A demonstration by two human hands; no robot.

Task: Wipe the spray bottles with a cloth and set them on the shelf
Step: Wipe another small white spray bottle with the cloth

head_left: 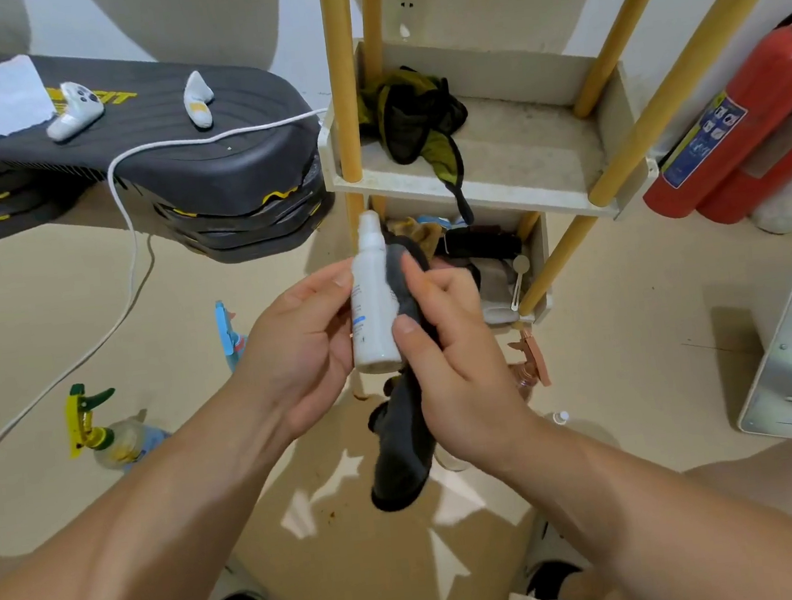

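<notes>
In the head view, the white spray bottle (pixel 373 312) stands nearly upright at the centre, in the air in front of the shelf (pixel 471 194), which rises toward 1 o'clock. The left hand (pixel 301 344) grips the bottle's left flank with curled fingers and thumb. The right hand (pixel 453 352) is closed around a dark grey cloth (pixel 403 455), pressing it against the bottle's right flank, and the cloth's loose tail hangs toward 6 o'clock. The likeliest slip comes from that sideways pressure: the bottle is smooth and held mostly by fingertips, so a firm rub could twist it out and drop it to the floor, where it might knock the pink trigger bottle (pixel 532 358) or the small clear bottle (pixel 561 416) at 5 o'clock. The dangling tail could also catch on a shelf post during the reach. The upper tier carries a heap of olive and black fabric (pixel 409 117), so a bottle set against it may lean or topple, and the lower tier looks too crowded to take one cleanly. As for what cannot be read, the label print is a blur, the cloth covers the bottle's right side, and whether it holds liquid cannot be told. The blue trigger bottle (pixel 227 329) at 9 o'clock shows little beyond its head and neck past the left hand. The yellow-green trigger bottle (pixel 92 424) at 8 o'clock is soft in focus. The shelf's top is cut off by the frame, and the lower tier's contents are too jumbled to name.
</notes>
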